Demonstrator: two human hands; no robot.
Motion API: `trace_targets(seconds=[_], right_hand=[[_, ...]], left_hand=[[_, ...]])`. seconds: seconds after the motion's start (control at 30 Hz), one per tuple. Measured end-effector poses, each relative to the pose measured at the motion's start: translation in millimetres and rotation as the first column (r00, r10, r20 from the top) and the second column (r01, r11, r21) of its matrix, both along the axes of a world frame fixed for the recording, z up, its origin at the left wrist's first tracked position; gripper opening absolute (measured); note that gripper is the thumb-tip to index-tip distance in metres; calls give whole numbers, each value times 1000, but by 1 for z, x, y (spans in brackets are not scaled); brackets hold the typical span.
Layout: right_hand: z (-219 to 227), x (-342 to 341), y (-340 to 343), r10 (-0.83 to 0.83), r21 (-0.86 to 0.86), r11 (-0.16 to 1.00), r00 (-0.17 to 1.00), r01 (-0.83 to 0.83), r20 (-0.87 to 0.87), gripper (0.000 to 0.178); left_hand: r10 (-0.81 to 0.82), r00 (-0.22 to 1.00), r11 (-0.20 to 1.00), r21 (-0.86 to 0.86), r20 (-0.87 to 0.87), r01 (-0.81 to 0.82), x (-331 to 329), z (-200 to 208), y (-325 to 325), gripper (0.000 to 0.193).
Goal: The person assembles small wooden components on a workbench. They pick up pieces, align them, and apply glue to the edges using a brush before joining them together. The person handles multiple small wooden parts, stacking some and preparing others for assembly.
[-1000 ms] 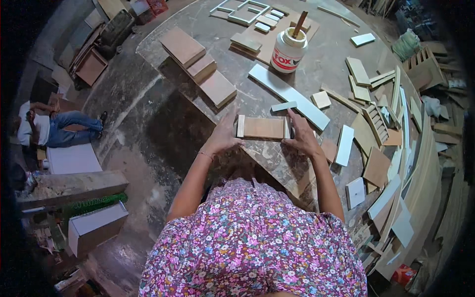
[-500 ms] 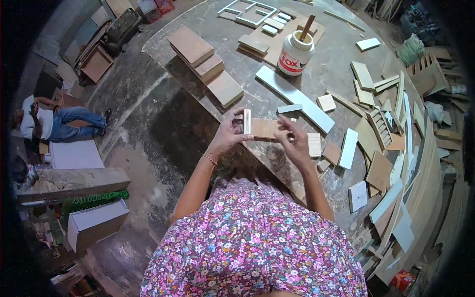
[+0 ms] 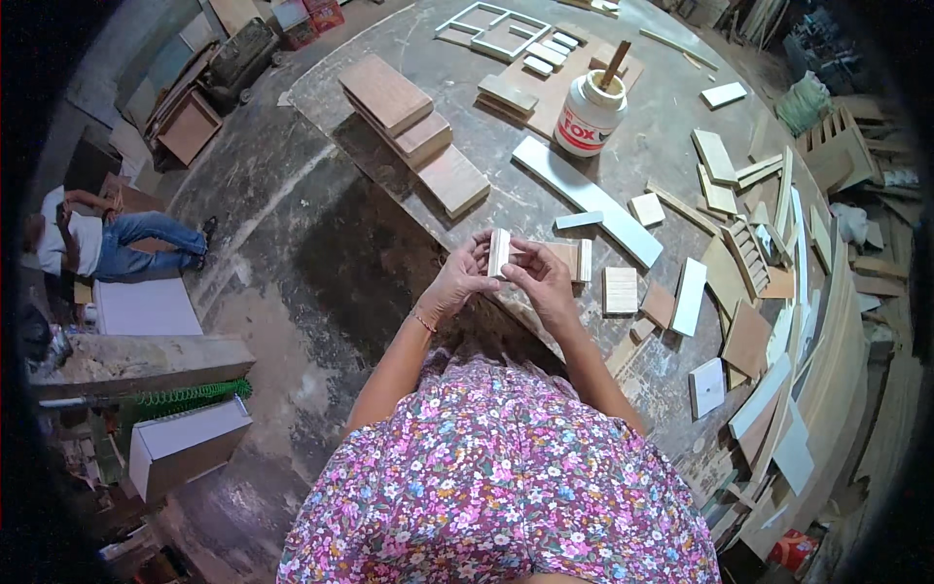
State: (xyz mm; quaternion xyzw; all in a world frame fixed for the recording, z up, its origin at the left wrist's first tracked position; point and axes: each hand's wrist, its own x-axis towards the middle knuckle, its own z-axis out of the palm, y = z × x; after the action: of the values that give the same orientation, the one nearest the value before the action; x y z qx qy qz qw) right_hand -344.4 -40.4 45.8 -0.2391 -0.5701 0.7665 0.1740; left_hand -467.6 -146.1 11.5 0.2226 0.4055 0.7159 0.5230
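Near the table's close edge is a small wooden piece with a brown panel (image 3: 561,253) between two pale upright end blocks. My left hand (image 3: 457,279) is closed round the left end block (image 3: 499,253), thumb and fingers on its outer side. My right hand (image 3: 547,282) is closed on the same block from the other side, thumb at its lower edge, and covers much of the panel. The right end block (image 3: 584,261) shows just beyond my right hand. Whether the parts are fixed together, I cannot tell. Beside it lies a loose pale square block (image 3: 620,291).
A white glue jar (image 3: 590,114) with a stick in it stands farther back on the table (image 3: 467,107). Stacked wooden boxes (image 3: 418,131) sit at the left edge. Offcuts and strips (image 3: 754,253) crowd the right. A person (image 3: 126,234) sits at far left.
My right hand has moved left from the panel's right part to the left end block and closed on it. My left hand has stayed on that block, which has turned slightly.
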Motion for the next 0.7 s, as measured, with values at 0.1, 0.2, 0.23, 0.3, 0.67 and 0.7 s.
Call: trace_targets(seconds=[0.1, 0.2, 0.23, 0.3, 0.67, 0.7], right_hand=[[-5, -4, 0, -22, 95, 995, 998, 17, 53, 44], [-30, -10, -2, -53, 105, 993, 995, 45, 81, 41], [-35, -11, -2, -56, 92, 995, 994, 47, 95, 39], [-34, -12, -1, -89, 224, 974, 975, 42, 205, 35], [-39, -14, 14, -113, 905, 420, 986, -68, 126, 32], [-36, -15, 15, -78, 939, 338, 992, -68, 99, 33]], left_hand=[[-13, 970, 995, -102, -245, -12, -3, 8, 0, 81], [-34, 761, 979, -175, -647, -105, -7, 26, -1, 77], [-40, 653, 974, -176, -756, -144, -10, 21, -1, 77], [-63, 396, 961, -163, -916, -222, -21, -2, -3, 77], [-203, 220, 897, -272, -954, -349, -23, -37, -2, 103], [-154, 219, 914, -223, -963, -339, -24, -39, -2, 103]])
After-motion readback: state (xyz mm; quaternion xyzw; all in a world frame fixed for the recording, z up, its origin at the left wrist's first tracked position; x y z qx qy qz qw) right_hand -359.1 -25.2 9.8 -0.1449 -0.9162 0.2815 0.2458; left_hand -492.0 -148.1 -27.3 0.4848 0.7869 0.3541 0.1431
